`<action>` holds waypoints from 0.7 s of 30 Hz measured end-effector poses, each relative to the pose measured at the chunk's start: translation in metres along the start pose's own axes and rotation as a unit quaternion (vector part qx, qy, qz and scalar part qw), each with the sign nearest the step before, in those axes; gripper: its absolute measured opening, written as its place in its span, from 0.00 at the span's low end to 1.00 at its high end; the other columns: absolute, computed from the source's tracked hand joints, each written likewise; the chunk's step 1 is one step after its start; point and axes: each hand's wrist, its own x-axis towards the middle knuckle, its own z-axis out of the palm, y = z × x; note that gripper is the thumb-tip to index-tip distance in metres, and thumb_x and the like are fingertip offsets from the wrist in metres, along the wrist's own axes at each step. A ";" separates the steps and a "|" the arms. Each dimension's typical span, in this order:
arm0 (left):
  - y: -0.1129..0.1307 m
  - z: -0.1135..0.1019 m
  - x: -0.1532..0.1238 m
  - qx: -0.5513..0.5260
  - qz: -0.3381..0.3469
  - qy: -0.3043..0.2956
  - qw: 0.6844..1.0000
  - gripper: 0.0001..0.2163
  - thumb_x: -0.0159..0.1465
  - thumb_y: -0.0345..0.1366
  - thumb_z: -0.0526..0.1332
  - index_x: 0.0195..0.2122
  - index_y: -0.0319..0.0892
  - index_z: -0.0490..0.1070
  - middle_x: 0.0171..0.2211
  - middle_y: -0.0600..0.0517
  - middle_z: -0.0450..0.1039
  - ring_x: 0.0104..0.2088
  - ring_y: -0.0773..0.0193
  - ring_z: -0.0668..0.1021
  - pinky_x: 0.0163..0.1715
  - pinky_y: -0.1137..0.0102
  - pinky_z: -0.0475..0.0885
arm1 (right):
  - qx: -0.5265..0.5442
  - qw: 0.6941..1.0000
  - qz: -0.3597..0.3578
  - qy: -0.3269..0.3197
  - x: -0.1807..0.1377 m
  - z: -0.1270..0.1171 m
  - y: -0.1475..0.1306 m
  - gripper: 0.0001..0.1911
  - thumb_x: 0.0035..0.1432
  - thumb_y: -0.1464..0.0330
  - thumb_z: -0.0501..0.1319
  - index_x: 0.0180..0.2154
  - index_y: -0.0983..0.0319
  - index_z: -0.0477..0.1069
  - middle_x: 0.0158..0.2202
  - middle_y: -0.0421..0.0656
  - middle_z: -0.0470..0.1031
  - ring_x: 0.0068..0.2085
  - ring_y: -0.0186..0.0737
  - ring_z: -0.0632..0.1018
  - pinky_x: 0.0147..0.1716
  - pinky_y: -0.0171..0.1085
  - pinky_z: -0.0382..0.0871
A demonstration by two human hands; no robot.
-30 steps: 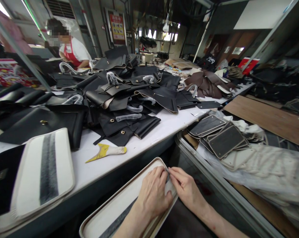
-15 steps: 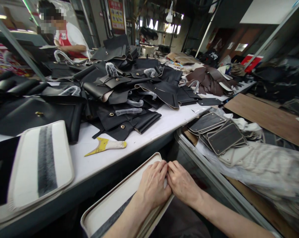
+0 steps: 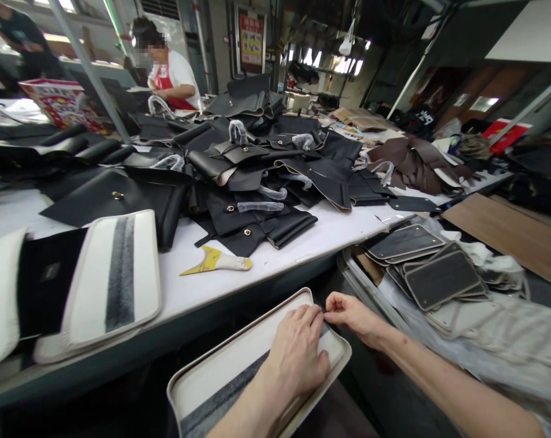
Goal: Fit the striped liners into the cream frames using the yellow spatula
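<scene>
Workshop bench, white-topped [image 3: 303, 243], runs across the view, crowded with bag parts. Nearest, below the bench edge, a cream rounded-rectangular panel with a grey centre stripe [image 3: 225, 377] lies tilted toward the camera. Left hand [image 3: 298, 356] rests flat on its far right end, fingers pressing the surface. Right hand [image 3: 351, 313] sits just beside, at the panel's far corner, thumb and forefinger pinched together on the edge; fingertips of both hands meet there. On the bench, a yellow-bladed scraper with a white handle [image 3: 216, 261] lies beside a matching cream striped panel [image 3: 115, 280]. Right, dark grey rounded panels [image 3: 440, 277] are stacked. Beyond, black leather bag pieces [image 3: 257, 176] are heaped; a person in a red apron [image 3: 173, 76] works at the far end.
</scene>
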 end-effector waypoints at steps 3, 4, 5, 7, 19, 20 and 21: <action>-0.001 -0.002 0.003 -0.018 -0.012 0.002 1.000 0.21 0.57 0.36 0.58 0.53 0.40 0.68 0.55 0.46 0.70 0.54 0.52 0.70 0.57 0.57 0.66 | 0.022 0.997 0.049 -0.052 0.005 -0.003 -0.008 0.16 0.42 0.65 0.69 0.28 0.62 0.62 0.23 0.33 0.62 0.24 0.29 0.63 0.23 0.31 0.54; 0.000 -0.003 0.003 -0.027 -0.015 0.001 1.000 0.20 0.58 0.35 0.58 0.52 0.40 0.68 0.54 0.46 0.71 0.53 0.52 0.70 0.56 0.57 0.67 | 0.025 0.996 0.060 -0.065 0.006 -0.004 -0.011 0.17 0.42 0.65 0.69 0.28 0.61 0.61 0.23 0.32 0.62 0.24 0.28 0.62 0.23 0.31 0.53; 0.000 -0.005 0.003 -0.039 -0.020 0.001 0.999 0.19 0.58 0.34 0.57 0.51 0.40 0.69 0.53 0.47 0.71 0.52 0.52 0.71 0.56 0.57 0.67 | 0.026 0.994 0.069 -0.075 0.008 -0.005 -0.013 0.17 0.41 0.64 0.69 0.28 0.61 0.61 0.23 0.32 0.61 0.23 0.28 0.62 0.23 0.31 0.53; 0.002 -0.008 0.000 -0.065 -0.031 0.005 0.997 0.17 0.58 0.30 0.54 0.50 0.41 0.70 0.52 0.48 0.72 0.51 0.55 0.72 0.55 0.61 0.68 | 0.020 0.993 0.078 -0.090 0.010 -0.005 -0.016 0.18 0.42 0.64 0.69 0.27 0.61 0.60 0.22 0.32 0.60 0.23 0.29 0.62 0.22 0.31 0.53; -0.020 -0.012 -0.050 0.146 -0.132 0.047 0.979 0.16 0.64 0.24 0.50 0.51 0.39 0.67 0.49 0.45 0.69 0.49 0.53 0.71 0.49 0.58 0.69 | 0.018 0.991 0.055 -0.119 0.011 -0.013 -0.012 0.16 0.46 0.64 0.70 0.28 0.61 0.63 0.24 0.34 0.64 0.26 0.31 0.66 0.25 0.31 0.59; -0.020 -0.011 -0.047 0.158 -0.133 0.042 0.978 0.16 0.64 0.23 0.51 0.51 0.38 0.67 0.48 0.45 0.70 0.48 0.54 0.71 0.48 0.59 0.69 | 0.025 0.990 0.058 -0.125 0.014 -0.012 -0.012 0.16 0.48 0.60 0.69 0.29 0.61 0.64 0.25 0.36 0.65 0.27 0.33 0.68 0.26 0.33 0.61; -0.020 -0.011 -0.042 0.168 -0.134 0.035 0.976 0.17 0.63 0.22 0.51 0.51 0.38 0.67 0.46 0.45 0.70 0.46 0.54 0.72 0.47 0.59 0.70 | 0.033 0.989 0.060 -0.130 0.019 -0.009 -0.011 0.17 0.51 0.56 0.67 0.29 0.61 0.65 0.26 0.37 0.67 0.28 0.35 0.70 0.28 0.34 0.64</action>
